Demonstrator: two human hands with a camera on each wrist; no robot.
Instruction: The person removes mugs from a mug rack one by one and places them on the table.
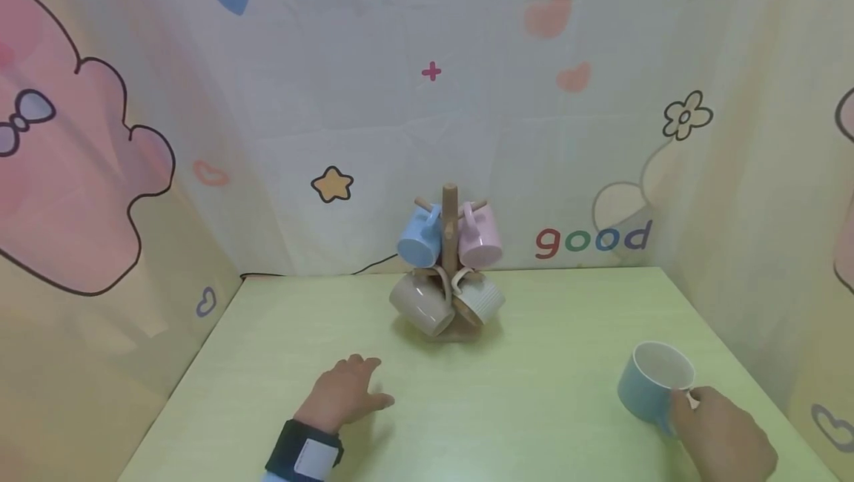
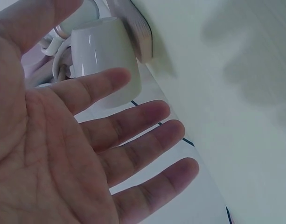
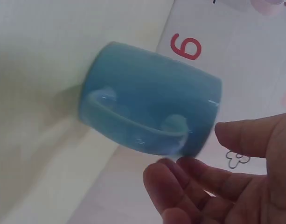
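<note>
At the right of the table, a blue mug (image 1: 643,393) with a white inside stands upright, its handle turned toward my right hand (image 1: 723,434). In the right wrist view, the thumb is near the mug's rim and loosely bent fingers (image 3: 166,186) are by the top of the handle, with a gap between. Whether they touch the mug is hard to tell. My left hand (image 1: 343,397) hovers over the left-centre of the table, its fingers (image 2: 143,151) spread and holding nothing. Nearest to it is a grey-beige mug (image 1: 423,304) hanging on a wooden mug tree (image 1: 450,222).
The mug tree also carries a light blue mug (image 1: 420,241), a pink mug (image 1: 480,237) and a ribbed white mug (image 1: 482,298). It stands near the back of the pale green table (image 1: 534,378). Printed cloth (image 1: 373,96) encloses the back and sides.
</note>
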